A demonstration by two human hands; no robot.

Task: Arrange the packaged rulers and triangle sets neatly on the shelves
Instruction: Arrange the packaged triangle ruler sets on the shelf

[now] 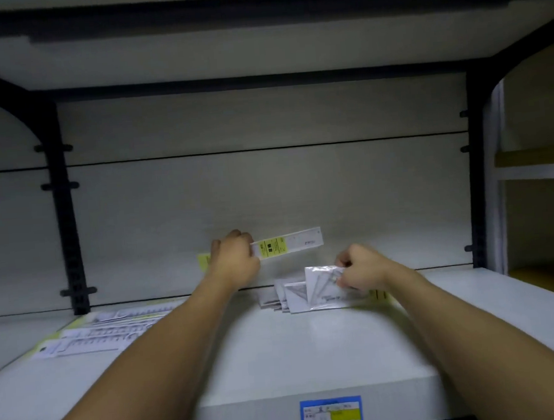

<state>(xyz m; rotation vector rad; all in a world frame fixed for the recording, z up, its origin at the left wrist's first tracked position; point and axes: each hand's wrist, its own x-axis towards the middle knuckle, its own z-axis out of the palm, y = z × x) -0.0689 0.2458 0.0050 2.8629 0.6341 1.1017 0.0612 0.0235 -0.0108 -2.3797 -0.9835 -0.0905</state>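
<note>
Lying flat at the lower left of the frame: a fanned row of packaged rulers (112, 328) with yellow-green card edges, resting on the white shelf (280, 358) and reaching back toward the black upright (65, 206). Not being touched by either hand.

Reaching in at centre frame: the left hand (234, 256), fingers curled round one end of a packaged ruler (288, 243). Holding it level, raised clear of the shelf surface and in front of the pale back panel (267, 194). Sticking out to the right of the fist: the yellow label and then the long white part of the pack; peeking out to the left of the wrist: a small yellow tip, though whether of the same pack cannot be told.

Standing just below and right of that ruler, at centre right: a small overlapping group of triangle sets (289, 296) in clear wrappers, leaning near the back edge of the shelf.

Pinching at the upper right corner of the frontmost triangle set (321, 289): the right hand (361, 266), fingers bent and closed on the crinkled plastic, with the pack hanging down and left of the grip and touching the shelf. Showing just under the wrist: another yellow label edge.

Sitting at the bottom centre, on the shelf's front lip: a blue-bordered price tag (331, 416), print too blurred to read.
</note>
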